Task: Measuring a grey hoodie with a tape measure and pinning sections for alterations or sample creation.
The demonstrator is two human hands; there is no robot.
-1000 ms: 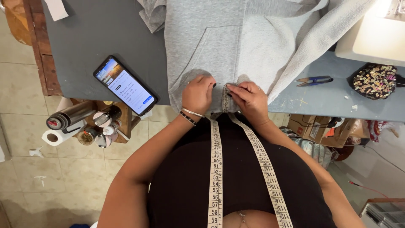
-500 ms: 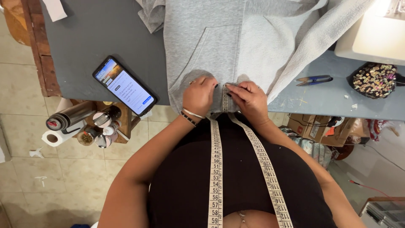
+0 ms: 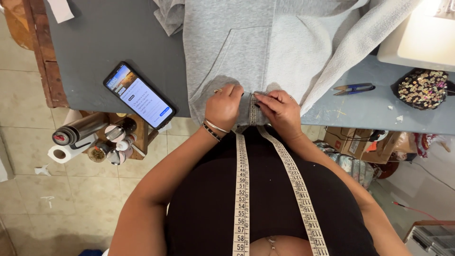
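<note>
Both hands pinched the near hem of the grey sweatshirt (image 3: 265, 52) at the table (image 3: 95, 47) edge, the left hand (image 3: 223, 105) and right hand (image 3: 278, 108) almost touching, fingers closed on the folded ribbing. If either grip loosened, the fold would likely slip. The phone (image 3: 140, 95) lay near left, the snips (image 3: 353, 88) right. Nothing had visibly shifted since the earlier frame.
</note>
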